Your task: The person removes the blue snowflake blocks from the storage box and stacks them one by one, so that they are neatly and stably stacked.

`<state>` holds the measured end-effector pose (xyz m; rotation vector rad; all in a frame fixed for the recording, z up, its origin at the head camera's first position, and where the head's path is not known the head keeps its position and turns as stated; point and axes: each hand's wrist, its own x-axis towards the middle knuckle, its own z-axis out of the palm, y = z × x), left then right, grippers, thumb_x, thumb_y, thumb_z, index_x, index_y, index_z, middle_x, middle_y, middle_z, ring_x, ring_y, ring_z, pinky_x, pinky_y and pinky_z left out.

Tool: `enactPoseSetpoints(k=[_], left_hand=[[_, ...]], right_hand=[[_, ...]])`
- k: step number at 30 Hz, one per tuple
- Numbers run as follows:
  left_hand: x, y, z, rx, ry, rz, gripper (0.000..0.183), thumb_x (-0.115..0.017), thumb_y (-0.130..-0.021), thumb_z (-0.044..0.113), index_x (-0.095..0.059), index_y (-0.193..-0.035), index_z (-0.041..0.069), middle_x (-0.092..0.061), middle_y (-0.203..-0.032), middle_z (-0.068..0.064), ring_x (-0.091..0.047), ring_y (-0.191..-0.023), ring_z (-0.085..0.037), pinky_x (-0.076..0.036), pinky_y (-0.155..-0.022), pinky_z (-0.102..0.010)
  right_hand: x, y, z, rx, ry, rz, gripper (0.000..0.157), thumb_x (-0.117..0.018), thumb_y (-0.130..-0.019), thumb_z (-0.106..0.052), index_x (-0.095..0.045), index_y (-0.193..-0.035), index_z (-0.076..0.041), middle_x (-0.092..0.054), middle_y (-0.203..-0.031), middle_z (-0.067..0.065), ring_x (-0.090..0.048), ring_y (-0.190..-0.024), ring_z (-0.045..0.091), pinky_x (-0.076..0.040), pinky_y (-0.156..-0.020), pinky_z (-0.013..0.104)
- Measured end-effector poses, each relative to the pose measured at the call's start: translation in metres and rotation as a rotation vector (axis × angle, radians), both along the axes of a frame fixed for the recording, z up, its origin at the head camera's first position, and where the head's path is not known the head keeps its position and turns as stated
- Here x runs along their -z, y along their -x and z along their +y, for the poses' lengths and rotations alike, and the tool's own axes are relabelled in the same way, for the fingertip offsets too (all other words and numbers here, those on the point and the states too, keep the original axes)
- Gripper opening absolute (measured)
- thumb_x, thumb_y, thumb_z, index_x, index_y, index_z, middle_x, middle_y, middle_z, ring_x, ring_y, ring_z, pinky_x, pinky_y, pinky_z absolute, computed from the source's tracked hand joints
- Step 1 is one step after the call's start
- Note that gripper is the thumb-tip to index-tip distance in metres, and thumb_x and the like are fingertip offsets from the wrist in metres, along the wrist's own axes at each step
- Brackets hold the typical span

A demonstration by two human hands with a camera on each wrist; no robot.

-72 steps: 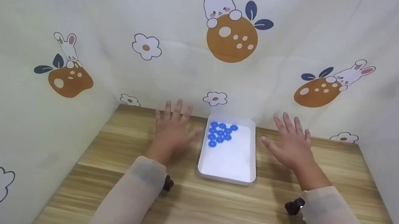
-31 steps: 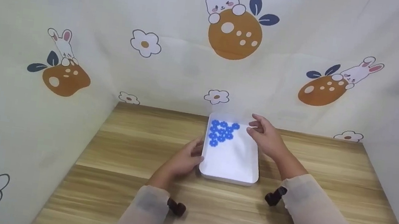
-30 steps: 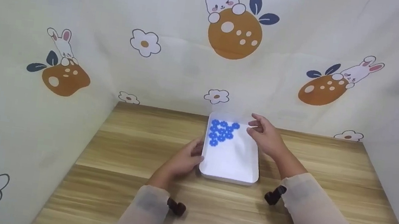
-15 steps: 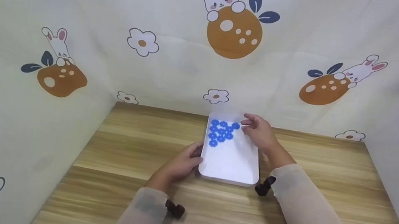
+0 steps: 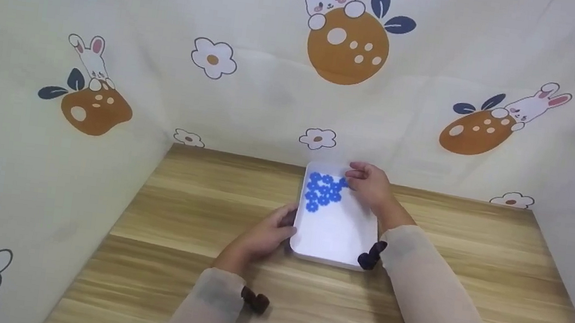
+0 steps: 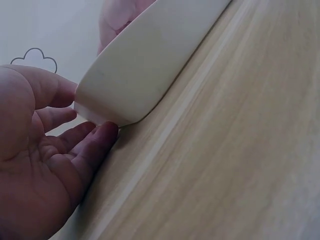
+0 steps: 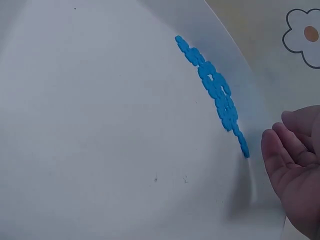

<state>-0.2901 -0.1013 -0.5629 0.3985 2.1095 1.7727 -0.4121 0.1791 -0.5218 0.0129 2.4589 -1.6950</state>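
Observation:
A shallow white tray (image 5: 333,244) lies on the wooden table, with several blue flower-shaped pieces (image 5: 323,189) clustered flat at its far left. In the right wrist view the same pieces (image 6: 130,60) are not what stands out; rather the tray's pale outer wall shows in the left wrist view. At the tray's left side my left hand (image 5: 267,233) grips the wall, thumb by the rim and fingertips low against the corner. My right hand (image 5: 371,187) hovers at the far right corner, fingers loosely bent and holding nothing, fingertips close to the rightmost blue piece, which they partly overlap.
A pale cloth wall (image 5: 251,102) printed with rabbits, oranges and flowers closes off the back and both sides. Wood-grain tabletop (image 5: 195,199) stretches around the tray. A dark wrist camera (image 5: 372,255) under the right sleeve overlaps the tray's near right corner.
From spread on either side, both hands came in to the tray. The left took its left side; the right moved further left over the far corner, nearer the blue pieces.

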Motion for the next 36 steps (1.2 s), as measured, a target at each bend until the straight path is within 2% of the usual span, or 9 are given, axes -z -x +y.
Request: enactPoseSetpoints(k=[4, 10, 15, 18, 25, 36], left_hand=[[0.000, 0.000, 0.000, -0.001, 0.000, -0.010, 0.066, -0.050, -0.109, 0.007, -0.024, -0.170, 0.004, -0.033, -0.174, -0.022, -0.032, -0.163, -0.038, -0.029, -0.134, -0.052], [0.000, 0.000, 0.000, 0.006, -0.020, -0.029, 0.066, -0.048, -0.109, 0.005, -0.024, -0.170, 0.005, -0.033, -0.174, -0.022, -0.032, -0.163, -0.038, -0.031, -0.133, -0.053], [0.002, 0.000, 0.000, 0.026, -0.049, -0.029, 0.066, -0.046, -0.108, 0.003, -0.022, -0.169, 0.000, -0.031, -0.174, -0.025, -0.029, -0.164, -0.039, -0.029, -0.134, -0.054], [0.001, 0.000, 0.000, 0.019, -0.024, -0.020, 0.065, -0.047, -0.109, 0.005, -0.024, -0.169, 0.002, -0.033, -0.174, -0.023, -0.031, -0.163, -0.038, -0.030, -0.134, -0.053], [-0.001, 0.000, -0.001, 0.019, -0.025, -0.023, 0.066, -0.047, -0.108, 0.005, -0.023, -0.169, 0.001, -0.031, -0.174, -0.024, -0.030, -0.163, -0.040, -0.029, -0.134, -0.054], [-0.001, -0.001, 0.000, 0.007, -0.015, -0.039, 0.066, -0.048, -0.109, 0.005, -0.024, -0.170, 0.004, -0.030, -0.175, -0.022, -0.029, -0.164, -0.038, -0.027, -0.135, -0.052]], right_hand=[[0.000, 0.005, -0.002, 0.003, -0.013, 0.011, 0.049, -0.063, -0.104, -0.004, -0.055, -0.152, -0.002, -0.068, -0.142, 0.020, -0.066, -0.133, 0.033, -0.056, -0.114, 0.041], [0.002, 0.011, -0.003, 0.017, -0.100, 0.022, 0.044, -0.064, -0.103, -0.006, -0.060, -0.147, -0.001, -0.070, -0.142, 0.019, -0.065, -0.137, 0.035, -0.052, -0.120, 0.045], [0.003, 0.016, -0.004, 0.021, -0.160, -0.006, 0.041, -0.062, -0.104, -0.005, -0.063, -0.144, -0.002, -0.070, -0.142, 0.018, -0.064, -0.138, 0.035, -0.050, -0.122, 0.045], [0.003, 0.018, -0.005, 0.032, -0.174, -0.032, 0.039, -0.062, -0.104, -0.006, -0.064, -0.143, -0.003, -0.070, -0.141, 0.017, -0.064, -0.137, 0.035, -0.050, -0.121, 0.046], [0.004, 0.021, -0.006, 0.018, -0.201, -0.039, 0.042, -0.064, -0.100, 0.000, -0.064, -0.142, -0.003, -0.070, -0.140, 0.016, -0.064, -0.135, 0.035, -0.050, -0.121, 0.047], [0.011, 0.018, -0.006, -0.007, -0.261, -0.031, 0.047, -0.066, -0.094, 0.006, -0.064, -0.139, -0.005, -0.068, -0.140, 0.014, -0.062, -0.135, 0.036, -0.049, -0.122, 0.049]])
